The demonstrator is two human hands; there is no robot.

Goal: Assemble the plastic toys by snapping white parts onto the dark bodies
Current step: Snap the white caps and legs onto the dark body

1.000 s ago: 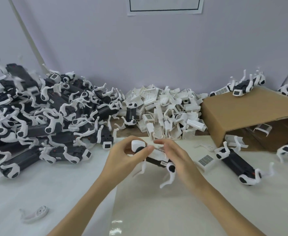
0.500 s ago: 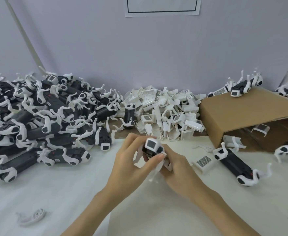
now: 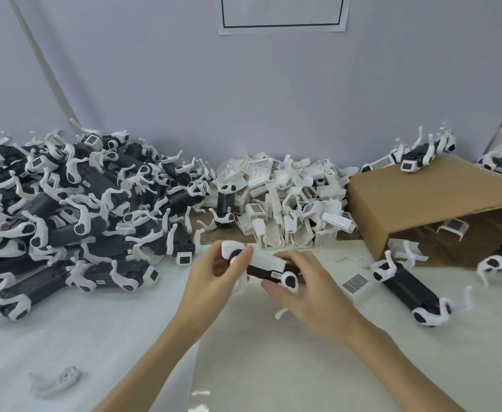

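Two hands hold one toy [image 3: 269, 267] just above the table [image 3: 124, 337], centre of view. Left hand [image 3: 211, 279] grips the white-capped end, thumb over it; right hand [image 3: 306, 288] curls round the other end, fingers under the dark body.

Risks, judged: the white cover on top may sit skewed, so pressing could leave one edge unlatched; the thin white legs hanging below could bend or snap if squeezed; a slip would drop it among loose parts.

Appearance: long dark body, white top cover, rounded white joints with dark centres, small label on its side.
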